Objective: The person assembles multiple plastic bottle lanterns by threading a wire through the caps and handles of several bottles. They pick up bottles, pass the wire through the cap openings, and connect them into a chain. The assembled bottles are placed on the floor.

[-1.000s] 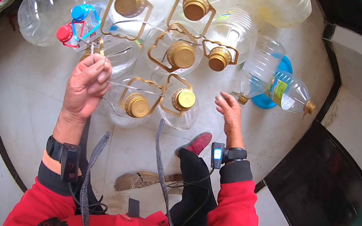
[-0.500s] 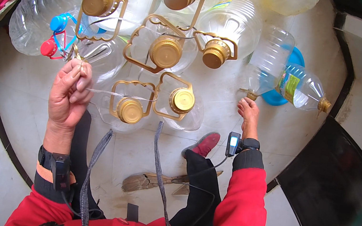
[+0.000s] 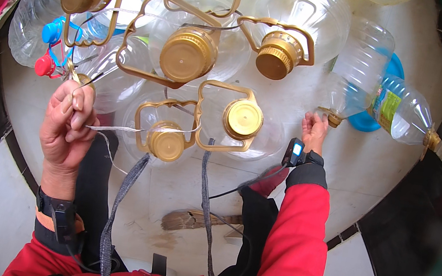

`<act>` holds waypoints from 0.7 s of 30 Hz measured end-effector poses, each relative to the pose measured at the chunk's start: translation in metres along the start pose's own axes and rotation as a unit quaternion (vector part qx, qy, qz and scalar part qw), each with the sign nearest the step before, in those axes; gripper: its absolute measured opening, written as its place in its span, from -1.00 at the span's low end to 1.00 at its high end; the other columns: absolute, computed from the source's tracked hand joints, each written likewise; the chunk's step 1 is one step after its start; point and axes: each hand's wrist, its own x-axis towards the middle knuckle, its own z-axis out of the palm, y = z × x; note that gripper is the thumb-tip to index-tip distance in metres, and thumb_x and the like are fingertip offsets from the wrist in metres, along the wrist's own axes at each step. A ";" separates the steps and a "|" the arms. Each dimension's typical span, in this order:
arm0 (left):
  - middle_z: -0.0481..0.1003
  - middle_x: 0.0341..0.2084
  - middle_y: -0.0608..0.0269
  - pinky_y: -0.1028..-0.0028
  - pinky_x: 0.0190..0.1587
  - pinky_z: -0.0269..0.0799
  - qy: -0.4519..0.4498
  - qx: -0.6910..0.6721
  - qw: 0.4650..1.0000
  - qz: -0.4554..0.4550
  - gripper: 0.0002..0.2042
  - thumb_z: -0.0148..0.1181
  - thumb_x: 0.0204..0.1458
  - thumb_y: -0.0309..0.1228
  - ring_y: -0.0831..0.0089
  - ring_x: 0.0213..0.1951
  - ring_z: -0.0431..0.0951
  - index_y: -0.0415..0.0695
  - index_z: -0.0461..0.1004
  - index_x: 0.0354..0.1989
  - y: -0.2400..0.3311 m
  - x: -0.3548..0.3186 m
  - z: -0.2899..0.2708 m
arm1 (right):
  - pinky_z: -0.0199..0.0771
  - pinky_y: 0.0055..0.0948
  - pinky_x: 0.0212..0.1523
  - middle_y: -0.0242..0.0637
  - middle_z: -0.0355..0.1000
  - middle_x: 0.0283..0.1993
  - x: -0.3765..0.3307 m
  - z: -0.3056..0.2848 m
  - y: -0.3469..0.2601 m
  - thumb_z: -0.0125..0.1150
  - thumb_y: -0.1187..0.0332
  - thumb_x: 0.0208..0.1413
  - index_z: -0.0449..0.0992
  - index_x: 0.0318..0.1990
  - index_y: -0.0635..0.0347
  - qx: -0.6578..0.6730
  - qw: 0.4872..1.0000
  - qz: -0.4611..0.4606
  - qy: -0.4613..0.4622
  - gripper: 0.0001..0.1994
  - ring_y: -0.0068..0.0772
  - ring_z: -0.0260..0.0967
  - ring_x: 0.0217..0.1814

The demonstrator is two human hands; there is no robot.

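My left hand (image 3: 69,120) is closed in a pinch on a thin white string (image 3: 143,129), which stretches right to the gold handles. Just above those fingers, a gold bottle handle (image 3: 71,69) touches or nearly touches them. Several big clear jugs with gold caps and ring handles are bunched together; one nearby has a gold cap (image 3: 167,140), and beside it stands another gold-capped jug (image 3: 244,118). To the right, my right hand (image 3: 314,132) reaches out with fingers extended next to the gold cap (image 3: 332,118) of a clear bottle (image 3: 356,73) lying on its side. Whether they touch is unclear.
A labelled clear bottle (image 3: 403,111) and a blue round item (image 3: 364,121) lie at the right. Blue (image 3: 51,32) and red caps (image 3: 44,65) sit at the left. A piece of wood (image 3: 188,221) lies by my feet, and two grey straps (image 3: 121,203) hang down.
The view has shifted closer, so the jugs look larger. My right hand appears with its fingers more stretched beside the bottle cap. More string hangs below my left hand.
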 end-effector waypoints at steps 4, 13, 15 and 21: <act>0.16 -0.73 0.42 0.75 -0.78 -0.13 -0.005 0.021 1.000 -0.004 -0.85 -0.09 0.05 -0.40 0.81 -0.85 -0.05 -0.17 0.21 -0.50 0.000 0.001 0.000 | 0.36 -0.36 -0.25 -0.27 0.35 -0.30 0.022 0.008 0.006 0.05 0.45 -0.02 -0.05 0.18 -0.13 0.024 1.000 -0.004 -0.007 -0.40 -0.38 0.35 -0.29; 0.16 -0.73 0.40 0.75 -0.78 -0.12 -0.004 0.026 1.000 -0.013 -0.85 -0.09 0.05 -0.39 0.79 -0.84 -0.06 -0.18 0.22 -0.50 -0.003 0.003 0.003 | 0.41 -0.58 -0.51 -0.44 0.33 -0.47 0.012 0.006 0.008 0.14 0.27 -0.03 0.39 -0.35 0.10 -0.136 0.990 -0.023 0.022 -0.85 -0.55 0.33 -0.47; 0.16 -0.73 0.39 0.75 -0.77 -0.12 -0.016 -0.006 1.000 -0.024 -0.85 -0.10 0.05 -0.40 0.79 -0.84 -0.06 -0.19 0.23 -0.49 -0.003 0.004 0.002 | 0.36 -0.63 -0.55 -0.45 0.32 -0.49 -0.003 0.001 0.007 0.16 0.26 -0.06 0.38 -0.40 0.09 -0.196 0.979 -0.055 0.022 -0.85 -0.58 0.29 -0.52; 0.20 -0.70 0.39 0.76 -0.76 -0.12 -0.011 -0.014 0.999 -0.033 -0.88 -0.10 0.04 -0.44 0.80 -0.81 -0.03 -0.22 0.28 -0.45 0.000 0.002 0.004 | 0.19 -0.68 -0.65 -0.45 0.28 -0.57 -0.053 -0.020 -0.016 0.14 0.40 -0.17 0.36 -0.53 0.13 -0.220 0.969 -0.086 0.065 -0.92 -0.63 0.21 -0.60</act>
